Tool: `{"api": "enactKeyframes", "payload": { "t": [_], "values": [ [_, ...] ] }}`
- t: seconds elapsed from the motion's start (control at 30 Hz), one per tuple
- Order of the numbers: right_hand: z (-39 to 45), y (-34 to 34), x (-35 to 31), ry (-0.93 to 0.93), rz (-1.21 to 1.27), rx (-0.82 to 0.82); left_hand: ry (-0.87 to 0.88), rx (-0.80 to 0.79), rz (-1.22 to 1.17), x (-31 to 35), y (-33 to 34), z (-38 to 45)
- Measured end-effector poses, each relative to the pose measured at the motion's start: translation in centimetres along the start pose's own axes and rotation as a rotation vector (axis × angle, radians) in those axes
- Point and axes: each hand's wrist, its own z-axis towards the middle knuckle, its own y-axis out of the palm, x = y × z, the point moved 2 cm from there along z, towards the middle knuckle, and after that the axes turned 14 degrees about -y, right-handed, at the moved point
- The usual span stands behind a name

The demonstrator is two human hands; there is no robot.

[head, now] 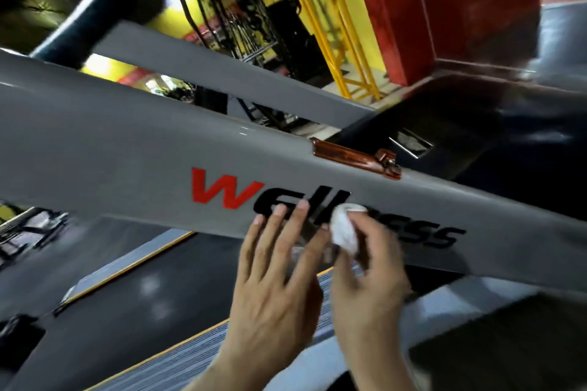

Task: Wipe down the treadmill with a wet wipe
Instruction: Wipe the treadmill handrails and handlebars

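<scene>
White wet wipe (344, 228), balled up, sits pinched in the curled fingers of my right hand (368, 276), pressed against the grey treadmill (127, 149) side rail, right over the black lettering. My left hand (276, 282) lies just beside it, fingers straight and spread, tips touching the same rail. A red W (227, 189) shows to the left. Near me runs the dark belt (152, 279); far off I see yellow framing (336, 19) and a red wall (460, 0).
</scene>
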Motion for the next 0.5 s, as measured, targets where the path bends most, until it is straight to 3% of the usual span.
{"api": "enactKeyframes", "payload": {
  "t": [0.17, 0.27, 0.37, 0.5],
  "values": [
    [0.1, 5.0, -5.7, -0.157, 0.153, -0.266, -0.195, 0.137, -0.14, -3.9, -3.2, -0.2],
    [0.8, 5.3, -6.3, -0.252, 0.111, -0.399, -0.187, 0.193, -0.102, -4.8, -3.9, -0.2],
    [0.9, 2.8, -4.1, -0.312, -0.02, -0.273, -0.22, 0.207, -0.051, -3.5, -3.2, 0.0],
    [1.0, -2.2, 1.2, -0.118, -0.116, -0.07, -0.103, 0.148, -0.047, 0.5, -0.8, 0.7]
  ]
}}
